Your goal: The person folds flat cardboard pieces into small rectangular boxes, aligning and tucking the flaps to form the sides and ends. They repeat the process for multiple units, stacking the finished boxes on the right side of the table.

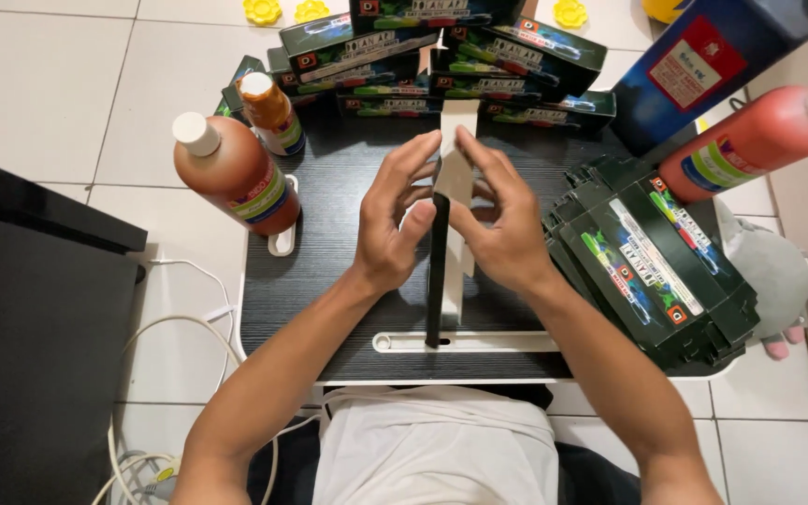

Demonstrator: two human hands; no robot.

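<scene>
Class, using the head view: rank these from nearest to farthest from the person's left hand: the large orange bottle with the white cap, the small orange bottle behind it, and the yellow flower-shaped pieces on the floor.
From the left hand:
1. Large orange bottle, on its left, at the table edge.
2. Small orange bottle, farther back on the left.
3. Yellow flower-shaped pieces, on the floor beyond the table.

Black table top (329, 187) with a fine wood-grain stripe. On its left edge, a rust-orange bottle (236, 176) capped white, green band on its label. At its far edge, black boxes (367, 47) with green, red and blue print. On its right, a red-orange bottle (759, 140). Beyond it, yellow flower shapes (262, 11) on white tiles.
</scene>
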